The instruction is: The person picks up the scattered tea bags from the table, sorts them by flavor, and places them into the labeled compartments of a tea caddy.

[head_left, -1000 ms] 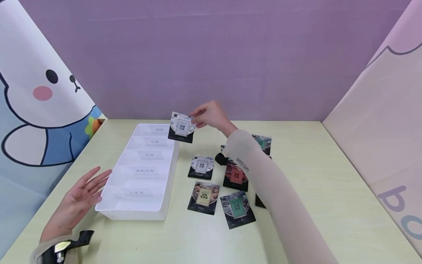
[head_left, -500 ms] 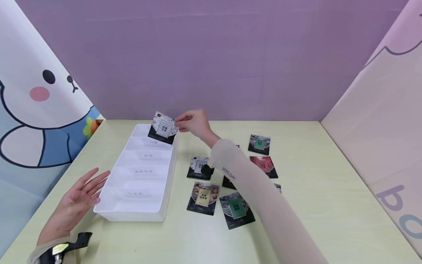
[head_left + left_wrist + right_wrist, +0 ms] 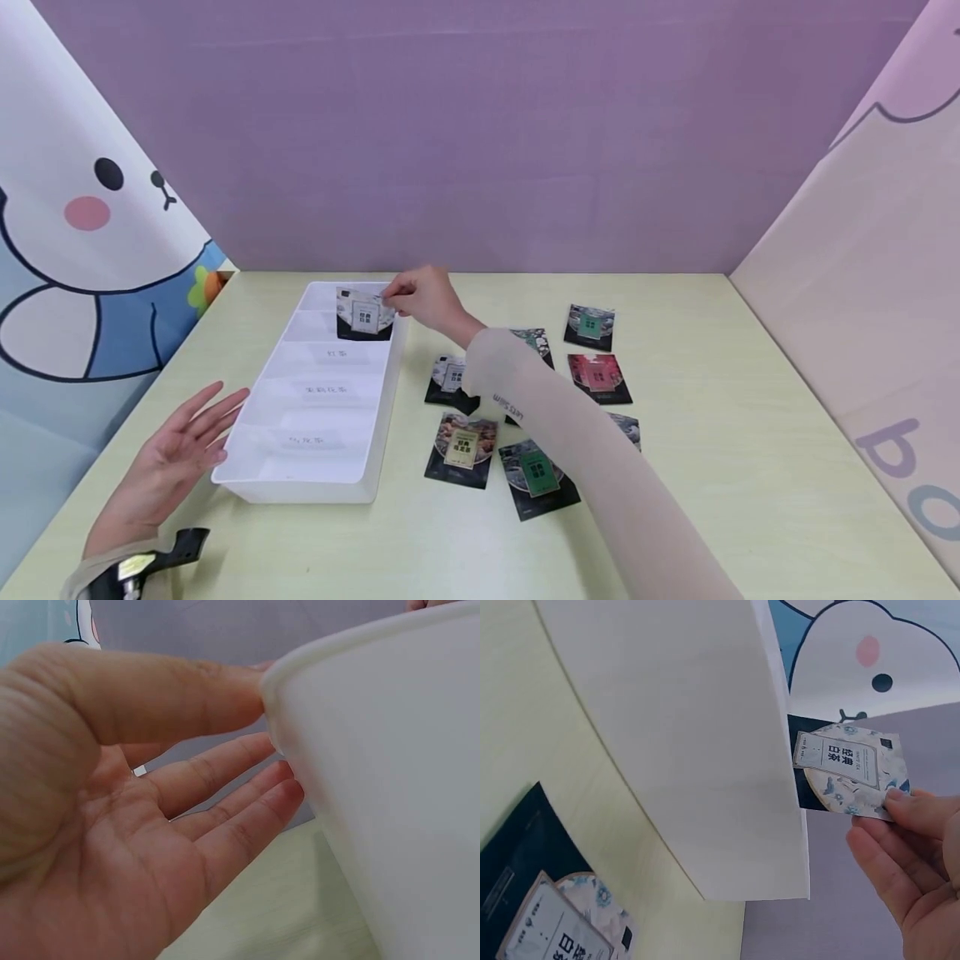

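My right hand [image 3: 429,302] pinches a white-and-black tea sachet [image 3: 364,317] by its edge between thumb and fingers. The sachet hangs over the back compartments of a white divided box [image 3: 386,442], near its right wall. In the right wrist view the lower end of the same tea sachet [image 3: 847,769] overlaps the box's rim. My left hand [image 3: 176,454] is at the box's front left corner, fingers extended. In the left wrist view the thumb and fingertips of this hand [image 3: 127,847] meet the box wall [image 3: 375,750]. Handwritten labels mark the compartments.
Right of the box lie a white sachet [image 3: 447,377], a yellow-labelled sachet [image 3: 461,450], a green-labelled one [image 3: 540,475], a red one [image 3: 600,377] and another green one [image 3: 590,327]. My right forearm partly covers others. A purple panel [image 3: 480,150] stands behind the table.
My right hand has carried the white tea sachet leftward and then lowered it over the box. The left hand has stayed at the box's corner.
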{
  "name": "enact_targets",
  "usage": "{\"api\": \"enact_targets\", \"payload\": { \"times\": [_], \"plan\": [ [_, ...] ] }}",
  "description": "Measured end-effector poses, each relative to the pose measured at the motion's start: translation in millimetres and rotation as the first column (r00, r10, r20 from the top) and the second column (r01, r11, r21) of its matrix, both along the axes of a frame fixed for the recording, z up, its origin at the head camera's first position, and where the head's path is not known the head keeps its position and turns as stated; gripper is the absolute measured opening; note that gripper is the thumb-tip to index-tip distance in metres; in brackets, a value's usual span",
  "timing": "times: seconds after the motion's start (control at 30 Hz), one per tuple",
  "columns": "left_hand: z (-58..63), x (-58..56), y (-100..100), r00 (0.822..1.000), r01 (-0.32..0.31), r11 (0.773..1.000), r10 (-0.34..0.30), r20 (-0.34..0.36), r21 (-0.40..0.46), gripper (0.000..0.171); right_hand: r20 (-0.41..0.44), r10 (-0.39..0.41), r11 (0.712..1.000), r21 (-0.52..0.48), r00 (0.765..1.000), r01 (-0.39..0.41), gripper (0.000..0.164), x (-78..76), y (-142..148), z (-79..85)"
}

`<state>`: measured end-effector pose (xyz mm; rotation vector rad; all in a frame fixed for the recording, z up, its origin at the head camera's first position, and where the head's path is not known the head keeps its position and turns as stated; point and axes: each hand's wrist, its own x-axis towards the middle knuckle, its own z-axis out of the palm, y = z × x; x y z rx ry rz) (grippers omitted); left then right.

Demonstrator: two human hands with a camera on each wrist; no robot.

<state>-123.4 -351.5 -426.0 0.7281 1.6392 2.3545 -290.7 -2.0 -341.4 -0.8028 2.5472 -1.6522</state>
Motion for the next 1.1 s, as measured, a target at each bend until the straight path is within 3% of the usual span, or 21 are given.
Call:
{"api": "enact_targets", "payload": {
  "times": [0.2, 0.4, 0.5, 0.63, 0.73, 0.9, 0.93, 1.0, 1.1],
  "plan": [
    [0.1, -0.1, 0, 1.0, -0.009, 1.0, 0.009, 0.0, -0.015, 0.083, -0.097, 0.057, 0.98, 0.194, 0.994, -0.037, 0.013, 5.9, -3, -5.7],
    [-1.0, -0.3, -1, 1.0, -0.003, 1.0, 0.002, -0.021, -0.016, 0.083, -0.202, 0.175, 0.907, 0.413, 0.964, -0.078, 0.019, 18.9, -7, -8.9],
    [-1.7, -0.5, -2, 1.0, 0.002, 1.0, -0.002, -0.023, -0.012, 0.083, -0.288, 0.235, 0.866, 0.495, 0.929, -0.066, 0.021, 23.6, -9, -10.7],
    [-2.3, -0.4, -2, 1.0, 0.006, 1.0, -0.006, -0.018, -0.005, 0.082, -0.406, 0.278, 0.816, 0.578, 0.871, 0.009, 0.021, 26.7, -12, -14.6],
    [-2.5, -0.2, -2, 1.0, 0.009, 1.0, -0.009, -0.019, 0.001, 0.082, -0.463, 0.303, 0.754, 0.651, 0.833, 0.088, 0.024, 29.4, -15, -17.2],
    [-2.3, -0.6, -2, 1.0, 0.011, 1.0, -0.011, -0.017, 0.001, 0.082, -0.483, 0.355, 0.568, 0.792, 0.801, 0.225, 0.036, 34.8, -20, -20.1],
    [-2.3, -0.7, -2, 1.0, 0.009, 1.0, -0.009, -0.016, -0.002, 0.082, -0.482, 0.362, 0.542, 0.805, 0.798, 0.24, 0.037, 35.7, -20, -20.7],
    [-2.6, -0.9, -2, 1.0, 0.006, 1.0, -0.006, -0.018, -0.01, 0.082, -0.481, 0.37, 0.518, 0.817, 0.795, 0.253, 0.037, 37.4, -20, -21.8],
    [-3.3, -1.0, -3, 1.0, 0.006, 1.0, -0.006, -0.016, -0.011, 0.082, -0.499, 0.372, 0.541, 0.802, 0.783, 0.254, 0.034, 38.6, -19, -24.3]
  ]
}}
